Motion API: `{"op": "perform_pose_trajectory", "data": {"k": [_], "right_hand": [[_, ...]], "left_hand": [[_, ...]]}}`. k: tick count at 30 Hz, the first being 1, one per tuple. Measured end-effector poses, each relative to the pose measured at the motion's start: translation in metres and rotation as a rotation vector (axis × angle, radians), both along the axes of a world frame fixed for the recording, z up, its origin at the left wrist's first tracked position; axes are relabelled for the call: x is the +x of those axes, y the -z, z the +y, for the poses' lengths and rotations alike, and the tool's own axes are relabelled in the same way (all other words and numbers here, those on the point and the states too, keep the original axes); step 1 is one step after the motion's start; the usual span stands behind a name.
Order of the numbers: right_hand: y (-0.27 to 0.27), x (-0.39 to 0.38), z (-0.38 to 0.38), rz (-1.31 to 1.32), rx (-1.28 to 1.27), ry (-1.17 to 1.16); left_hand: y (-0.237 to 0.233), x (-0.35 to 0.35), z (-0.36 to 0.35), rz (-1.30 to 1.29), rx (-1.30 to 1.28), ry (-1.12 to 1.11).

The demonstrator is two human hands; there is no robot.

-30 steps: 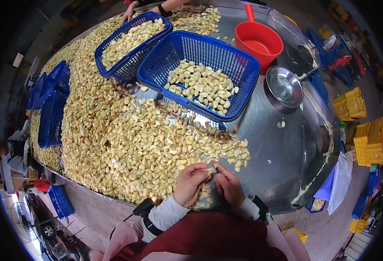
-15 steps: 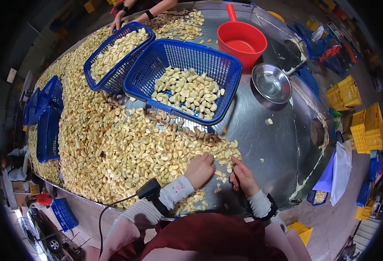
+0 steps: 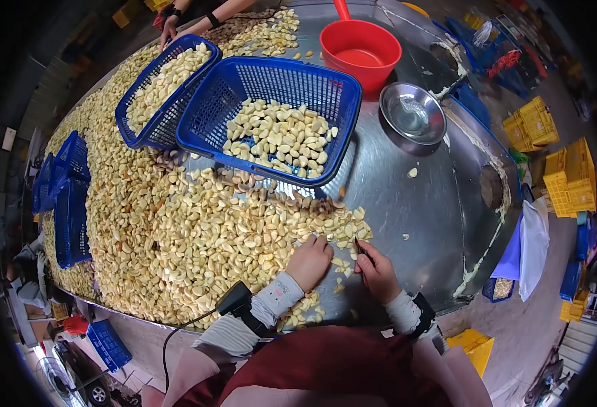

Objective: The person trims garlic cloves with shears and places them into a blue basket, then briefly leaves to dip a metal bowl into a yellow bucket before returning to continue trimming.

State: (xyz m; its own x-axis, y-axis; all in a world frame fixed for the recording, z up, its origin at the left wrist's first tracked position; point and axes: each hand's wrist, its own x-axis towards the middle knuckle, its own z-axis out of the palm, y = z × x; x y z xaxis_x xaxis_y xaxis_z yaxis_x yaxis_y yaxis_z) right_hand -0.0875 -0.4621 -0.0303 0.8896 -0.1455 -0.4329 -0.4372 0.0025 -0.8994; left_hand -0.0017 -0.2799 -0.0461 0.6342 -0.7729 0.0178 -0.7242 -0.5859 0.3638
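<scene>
Peeled garlic cloves point(image 3: 210, 230) lie in a wide heap across the metal table. My left hand point(image 3: 310, 263) rests at the heap's near right edge, fingers curled down among the cloves; what is under the fingertips is hidden. Just to its right, my right hand point(image 3: 380, 273) is closed around a thin dark tool point(image 3: 357, 245), which looks like a small knife, mostly covered by the fingers. Its tip is close to cloves at the heap's edge. Beyond both hands, a blue basket point(image 3: 207, 154) partly filled with cloves stands on the table.
A fuller blue basket point(image 3: 132, 139) tilts beside the first. A red dipper point(image 3: 373, 74) and a metal bowl point(image 3: 413, 136) stand at the right. Another person's hands point(image 3: 169, 30) reach in at the far edge. Blue baskets point(image 3: 72, 217) sit at left; yellow crates point(image 3: 569, 180) are beyond the table.
The view has shifted a little, so the baskets and bowl appear further left and higher. My right hand has turned inward, its fingers closing together, and the dark tip now shows.
</scene>
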Motion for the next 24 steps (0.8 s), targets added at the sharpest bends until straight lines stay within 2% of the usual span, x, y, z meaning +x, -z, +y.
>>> {"op": "perform_pose_trajectory", "data": {"k": [3, 5, 8, 11, 15, 17, 18, 20, 21, 23, 24], "right_hand": [[-0.005, -0.002, -0.006, 0.008, -0.009, -0.014], [0.001, -0.007, -0.008, 0.013, 0.035, 0.023], [0.005, -0.010, -0.009, 0.009, 0.069, 0.007], [0.001, -0.009, -0.001, -0.005, 0.047, 0.002], [-0.001, -0.010, -0.003, -0.034, 0.061, 0.016], [0.002, -0.010, -0.003, -0.090, -0.025, -0.021], [0.002, -0.009, -0.003, -0.092, -0.023, -0.022], [0.001, -0.008, -0.003, -0.117, -0.033, -0.047], [-0.002, -0.007, -0.005, -0.117, -0.028, -0.047], [-0.007, -0.006, -0.008, -0.046, 0.083, 0.020], [-0.006, -0.006, -0.010, -0.043, 0.087, 0.020]], "left_hand": [[-0.003, 0.006, 0.002, 0.041, -0.013, -0.012], [-0.002, 0.007, 0.007, 0.074, -0.068, 0.063], [0.000, 0.006, 0.009, 0.097, -0.005, 0.121], [0.008, 0.006, 0.014, 0.208, -0.044, 0.099], [0.006, 0.009, 0.019, 0.224, -0.046, 0.153], [0.001, 0.007, 0.019, 0.125, 0.140, 0.222], [-0.003, 0.007, 0.019, 0.123, 0.142, 0.221], [-0.009, 0.008, 0.019, 0.326, -0.083, 0.092], [-0.009, 0.008, 0.020, 0.326, -0.078, 0.091], [-0.003, 0.008, 0.024, 0.771, -0.503, -0.289], [0.005, 0.002, 0.022, 0.735, -0.515, -0.293]]}}
